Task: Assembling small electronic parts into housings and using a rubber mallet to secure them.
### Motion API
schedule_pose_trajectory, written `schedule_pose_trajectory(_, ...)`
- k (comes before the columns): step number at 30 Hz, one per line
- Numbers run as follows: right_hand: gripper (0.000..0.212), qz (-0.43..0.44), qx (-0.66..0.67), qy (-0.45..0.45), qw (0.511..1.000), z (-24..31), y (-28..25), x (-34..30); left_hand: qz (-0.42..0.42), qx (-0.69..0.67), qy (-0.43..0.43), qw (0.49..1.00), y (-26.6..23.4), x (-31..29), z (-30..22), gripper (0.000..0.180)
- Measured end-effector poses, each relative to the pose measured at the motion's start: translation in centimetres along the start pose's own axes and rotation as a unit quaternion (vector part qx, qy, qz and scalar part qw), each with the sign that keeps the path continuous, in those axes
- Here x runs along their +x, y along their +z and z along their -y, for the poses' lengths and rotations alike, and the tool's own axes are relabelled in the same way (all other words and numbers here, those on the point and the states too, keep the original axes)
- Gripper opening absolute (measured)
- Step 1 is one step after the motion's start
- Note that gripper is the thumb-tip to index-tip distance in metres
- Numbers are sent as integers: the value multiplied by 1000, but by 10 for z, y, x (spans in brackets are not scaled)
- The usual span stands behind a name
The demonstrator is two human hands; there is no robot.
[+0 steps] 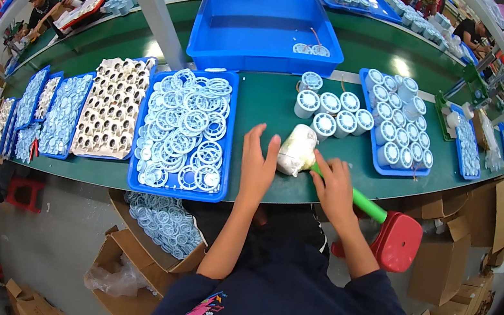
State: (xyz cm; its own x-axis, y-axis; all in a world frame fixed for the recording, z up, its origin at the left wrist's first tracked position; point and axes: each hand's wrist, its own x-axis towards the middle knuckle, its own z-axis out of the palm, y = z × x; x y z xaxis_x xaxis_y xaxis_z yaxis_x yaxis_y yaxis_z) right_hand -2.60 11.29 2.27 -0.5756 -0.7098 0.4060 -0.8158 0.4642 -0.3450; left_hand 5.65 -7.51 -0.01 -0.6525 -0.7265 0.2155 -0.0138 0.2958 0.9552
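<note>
A mallet lies low over the green bench top, its head [298,150] wrapped in whitish, worn material and its bright green handle [367,205] slanting toward the lower right. My right hand [333,188] is closed around the handle close to the head. To the left of the head, my left hand [258,166] is raised with fingers apart, holding nothing. Just beyond the mallet stands a group of light blue round cups with white spoked tops [324,124]. A blue tray [219,199] of loose light blue spoked rings sits left of my left hand.
At the right is a blue tray [386,172] packed with capped cups. A large blue bin [264,29] holds cups and two spoked discs. Farther left, trays hold dark-centred parts [113,104] and blue parts. A red stool [397,241] and cardboard boxes [437,270] stand below the bench.
</note>
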Motion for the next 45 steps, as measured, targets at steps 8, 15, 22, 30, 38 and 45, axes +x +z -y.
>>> schedule_pose_trajectory(8,29,18,140,-25,990,-5,-25,95,14,51,31,998,-29,-33,3,47)
schedule_pose_trajectory(15,30,110,-151,58,981,-85,43,334,25,82,85,993,-23,-38,5,43)
schedule_pose_trajectory(22,35,193,-194,66,959,-88,76,368,-31,55,65,996,-21,-39,9,38)
schedule_pose_trajectory(30,22,-63,15,-188,980,2,-15,283,-117,54,112,985,-26,-45,8,55)
schedule_pose_trajectory(38,26,236,60,-302,921,47,18,146,-134,112,144,974,-6,-44,-4,81)
schedule_pose_trajectory(45,30,156,160,-342,913,112,22,120,-78,77,84,990,-7,-40,24,57)
